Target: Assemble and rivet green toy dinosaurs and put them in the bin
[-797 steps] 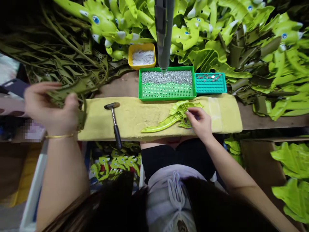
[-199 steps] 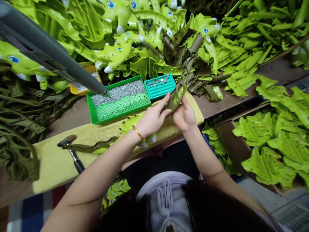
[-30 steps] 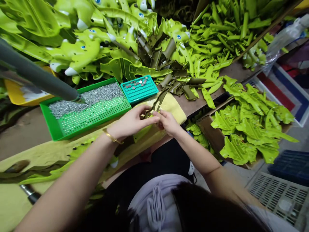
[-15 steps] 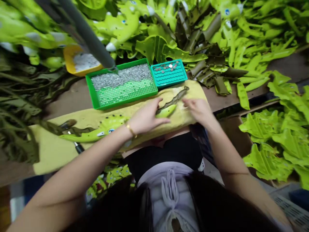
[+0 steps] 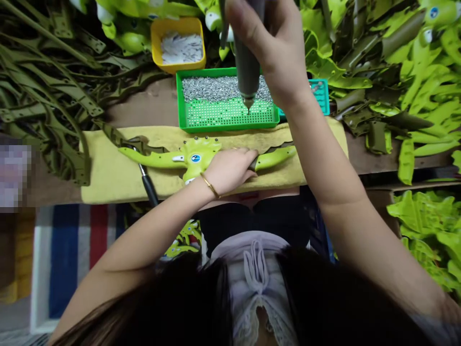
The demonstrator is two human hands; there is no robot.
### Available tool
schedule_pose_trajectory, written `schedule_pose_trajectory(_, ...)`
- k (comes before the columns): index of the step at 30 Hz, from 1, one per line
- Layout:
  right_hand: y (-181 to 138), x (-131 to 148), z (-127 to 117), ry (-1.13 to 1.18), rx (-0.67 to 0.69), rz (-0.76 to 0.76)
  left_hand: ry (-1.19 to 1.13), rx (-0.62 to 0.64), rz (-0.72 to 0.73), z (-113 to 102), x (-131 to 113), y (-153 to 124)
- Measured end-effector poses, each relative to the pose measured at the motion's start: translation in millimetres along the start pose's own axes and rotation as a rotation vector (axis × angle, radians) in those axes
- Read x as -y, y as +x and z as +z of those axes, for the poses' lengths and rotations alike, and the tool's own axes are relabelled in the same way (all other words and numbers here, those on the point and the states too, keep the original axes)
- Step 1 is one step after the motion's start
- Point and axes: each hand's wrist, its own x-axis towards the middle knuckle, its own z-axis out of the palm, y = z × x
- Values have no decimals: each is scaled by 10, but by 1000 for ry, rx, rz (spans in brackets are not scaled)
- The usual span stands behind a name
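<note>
**Head view: driver over the screw tray, toy pinned on the cloth**

The right hand [image 5: 270,45] is raised at the top of the frame, fingers wrapped closed around the grey driver [image 5: 248,72]. The driver hangs upright, its bit pointing down over the near, perforated half of the green tray [image 5: 230,128]. Loose screws [image 5: 223,89] fill the far half of that tray.

The left hand [image 5: 230,168] lies palm down on the toy [image 5: 196,153], with its fingers curled over the body and pressing it flat. A gold bracelet [image 5: 211,185] sits at the wrist. The toy is a bright green horned dinosaur. It lies lengthwise on the yellow cloth [image 5: 108,168], just in front of the tray, with its horn to the left and its tail to the right.

A hammer [image 5: 149,187] lies on the cloth at the left, its head partly under the horn.

Beyond the green tray stands a yellow bin [image 5: 179,68] of white pieces. A teal tray [image 5: 321,93] touches the green tray's right end and is largely hidden by the right forearm.

Olive parts [image 5: 43,96] are heaped at the left and green shells [image 5: 425,86] at the right.
</note>
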Motion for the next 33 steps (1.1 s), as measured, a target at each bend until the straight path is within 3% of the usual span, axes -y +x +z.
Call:
schedule_pose_trajectory(5,-208,-56,88,139,-174,-139,65,-107,10,82,-53,-60)
schedule_pose_trajectory(11,-180,-474,192,113,-399,33,27,-233,12,308,-34,-141)
schedule_pose_trajectory(16,-90,-762,277,134,-232,96,23,-290,12,329,140,-138)
schedule_pose_trajectory(20,-112,-841,293,-113,-306,93,-3,-295,48,351,193,-124)
schedule_pose_trajectory(23,-127,-815,321,-207,-400,51,-9,-286,59,346,215,-111)
schedule_pose_trajectory(27,-134,-612,289,-35,-516,-91,-24,-279,55,316,245,-92)
schedule_pose_trajectory(30,-295,-344,107,98,-586,-248,-35,-268,49,301,248,-86)
schedule_pose_trajectory(33,-637,-161,-111,106,-580,-295,-43,-271,41,307,236,-85)
